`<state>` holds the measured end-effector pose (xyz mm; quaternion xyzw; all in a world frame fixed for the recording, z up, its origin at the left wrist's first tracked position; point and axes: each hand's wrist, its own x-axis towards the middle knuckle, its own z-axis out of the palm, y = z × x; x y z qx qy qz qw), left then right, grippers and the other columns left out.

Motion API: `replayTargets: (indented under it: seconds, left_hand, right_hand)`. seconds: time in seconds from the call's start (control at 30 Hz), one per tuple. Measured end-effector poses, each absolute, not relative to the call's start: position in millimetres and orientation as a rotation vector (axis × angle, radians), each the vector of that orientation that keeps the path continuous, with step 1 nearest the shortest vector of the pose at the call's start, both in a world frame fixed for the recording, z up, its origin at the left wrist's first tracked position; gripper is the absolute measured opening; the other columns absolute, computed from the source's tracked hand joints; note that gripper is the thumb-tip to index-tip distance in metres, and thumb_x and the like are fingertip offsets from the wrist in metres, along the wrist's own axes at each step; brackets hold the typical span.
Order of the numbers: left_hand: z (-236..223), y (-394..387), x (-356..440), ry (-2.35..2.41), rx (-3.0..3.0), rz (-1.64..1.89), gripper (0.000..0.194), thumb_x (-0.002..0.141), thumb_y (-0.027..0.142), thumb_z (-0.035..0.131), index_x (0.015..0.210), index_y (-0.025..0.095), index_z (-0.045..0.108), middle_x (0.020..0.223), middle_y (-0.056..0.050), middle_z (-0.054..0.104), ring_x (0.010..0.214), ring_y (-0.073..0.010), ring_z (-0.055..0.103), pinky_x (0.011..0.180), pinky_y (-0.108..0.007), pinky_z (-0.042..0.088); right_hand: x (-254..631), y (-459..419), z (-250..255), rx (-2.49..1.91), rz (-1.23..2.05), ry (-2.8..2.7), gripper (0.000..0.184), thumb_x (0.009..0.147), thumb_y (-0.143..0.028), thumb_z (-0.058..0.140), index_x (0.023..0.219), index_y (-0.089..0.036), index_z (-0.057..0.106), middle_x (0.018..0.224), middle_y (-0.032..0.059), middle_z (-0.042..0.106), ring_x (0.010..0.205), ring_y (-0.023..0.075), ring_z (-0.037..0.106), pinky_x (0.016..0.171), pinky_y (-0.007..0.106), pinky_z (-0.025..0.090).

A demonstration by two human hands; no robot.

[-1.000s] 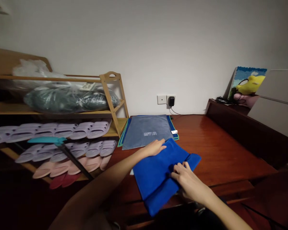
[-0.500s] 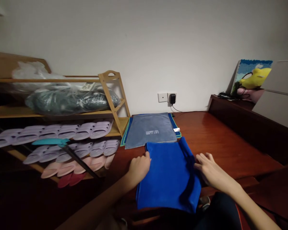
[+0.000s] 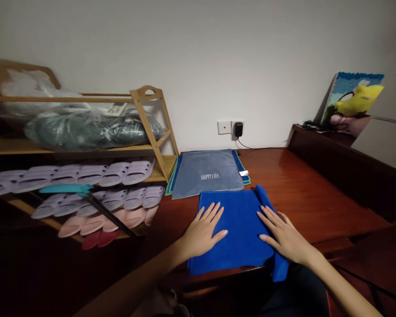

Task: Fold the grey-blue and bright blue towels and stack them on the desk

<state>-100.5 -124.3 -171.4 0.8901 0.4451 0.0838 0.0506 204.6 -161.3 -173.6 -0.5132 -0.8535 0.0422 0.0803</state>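
Observation:
A bright blue towel [image 3: 239, 220] lies folded on the red-brown wooden table [image 3: 303, 193], its near edge hanging over the table's front. My left hand [image 3: 203, 233] rests flat on its left half, fingers spread. On its right half my right hand [image 3: 282, 235] lies flat too, beside a raised fold along the towel's right edge. Neither hand grips anything. Just behind the blue towel sits a grey towel [image 3: 206, 172] printed "HAPPY LIFE", stacked on other folded cloths with blue and green edges.
A wooden shoe rack [image 3: 152, 127] stands left of the table, with rows of lilac and pink slippers [image 3: 119, 174] and plastic-wrapped bundles [image 3: 86, 132]. A charger [image 3: 239, 129] is plugged into the wall socket. A raised dark ledge [image 3: 336, 163] with a yellow-and-blue picture [image 3: 356, 99] borders the table's right.
The blue towel went from skewed and bunched to square on the table. Both hands moved from its edges onto its top and now lie flat with fingers spread.

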Motion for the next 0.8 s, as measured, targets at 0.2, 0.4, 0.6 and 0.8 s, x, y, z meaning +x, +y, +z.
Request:
replayTargets:
  seconds: [0.2, 0.4, 0.6, 0.8]
  left_hand:
    - [-169, -124, -100, 1.38, 2.678, 0.258, 0.065, 0.09, 0.058, 0.034, 0.145, 0.025, 0.021, 0.151, -0.008, 0.022, 0.139, -0.0266, 0.014, 0.11, -0.05, 0.017]
    - [-171, -123, -100, 1.366, 2.665, 0.26, 0.066, 0.09, 0.058, 0.034, 0.145, 0.026, 0.019, 0.151, -0.008, 0.021, 0.139, -0.0269, 0.013, 0.11, -0.051, 0.016]
    - [-171, -122, -101, 1.358, 2.676, 0.268, 0.063, 0.09, 0.055, 0.036, 0.145, 0.027, 0.021, 0.151, -0.006, 0.023, 0.139, -0.027, 0.016, 0.11, -0.05, 0.018]
    - [-162, -122, -131, 1.242, 2.58, 0.27, 0.049, 0.092, 0.047, 0.038, 0.139, 0.031, 0.036, 0.148, -0.003, 0.032, 0.135, -0.0225, 0.029, 0.109, -0.042, 0.024]
  right_hand:
    - [267, -169, -181, -1.765, 0.091, -2.472, 0.054, 0.094, -0.045, 0.027, 0.145, -0.031, 0.017, 0.151, 0.0039, 0.017, 0.139, 0.0213, 0.014, 0.109, 0.05, 0.022]
    - [304, -174, -183, -1.786, 0.143, -2.475, 0.052, 0.094, -0.044, 0.027, 0.144, -0.038, 0.017, 0.151, -0.0005, 0.017, 0.139, 0.022, 0.013, 0.107, 0.05, 0.025]
    - [248, -167, -174, -1.718, -0.021, -2.288, 0.061, 0.093, -0.048, 0.031, 0.147, -0.031, 0.008, 0.153, 0.0041, 0.012, 0.139, 0.0221, 0.015, 0.11, 0.046, 0.022]
    - [237, -153, -184, -1.628, 0.193, -2.513, 0.064, 0.09, -0.057, 0.033, 0.146, -0.033, 0.014, 0.153, 0.0039, 0.013, 0.14, 0.0227, 0.01, 0.111, 0.05, 0.017]
